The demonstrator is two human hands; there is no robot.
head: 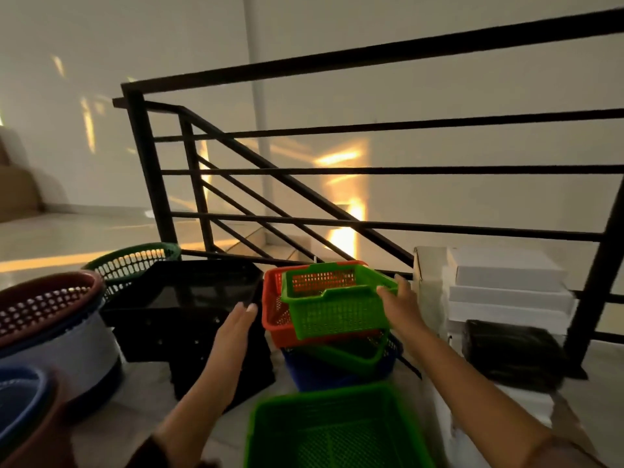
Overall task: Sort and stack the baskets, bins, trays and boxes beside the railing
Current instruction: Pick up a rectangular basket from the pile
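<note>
My right hand (400, 304) grips the right rim of a small green mesh basket (334, 312), which sits tilted inside a red mesh basket (274, 312). Under them lie another green basket (358, 356) and a blue basket (324, 374). My left hand (236, 327) hovers flat, fingers straight, just left of the red basket and holds nothing. A larger green tray-basket (334, 430) lies nearest me. Black trays (189, 298) are stacked to the left.
The black railing (337, 170) runs behind the pile. White boxes (506, 285) and a black bundle (510, 356) sit at the right. Round baskets at the left: green (135, 261), maroon (47, 298) on a white bin (77, 346), and a blue one (20, 396).
</note>
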